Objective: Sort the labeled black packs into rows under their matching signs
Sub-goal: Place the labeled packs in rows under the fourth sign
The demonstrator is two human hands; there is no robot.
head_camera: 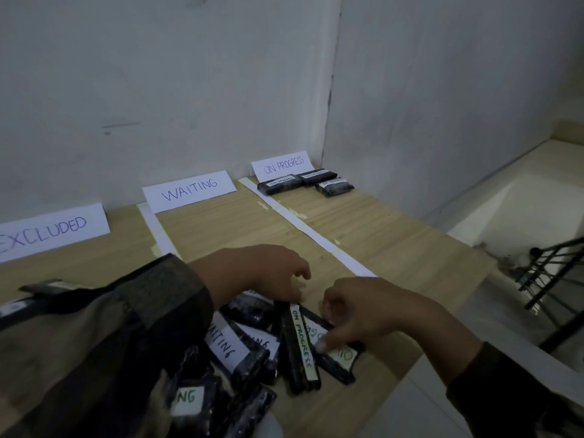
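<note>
Sleeve (126, 311) over pile (240, 352), left hand (252, 270) pinches edgewise pack (301, 346), right hand (369, 308) flat pack (339, 365)

I count three paper signs, EXCLUDED (53, 229), WAITING (189, 189) and ON PROGRESS (282, 164), three black packs (279, 184) (317, 175) (335, 187) in the row under the last one, two white strips (159, 232) (303, 229) on the desk (395, 241), two hands (262, 273) (363, 314), and a loose pile (240, 349) of at least seven more packs.

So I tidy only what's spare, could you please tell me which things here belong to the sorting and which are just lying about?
Job: EXCLUDED sign, WAITING sign, ON PROGRESS sign, three sorted packs, unsorted pile, paper strips, left hand on one ON PROGRESS pack, right hand on another.
Lying about: black metal railing, far right.
</note>
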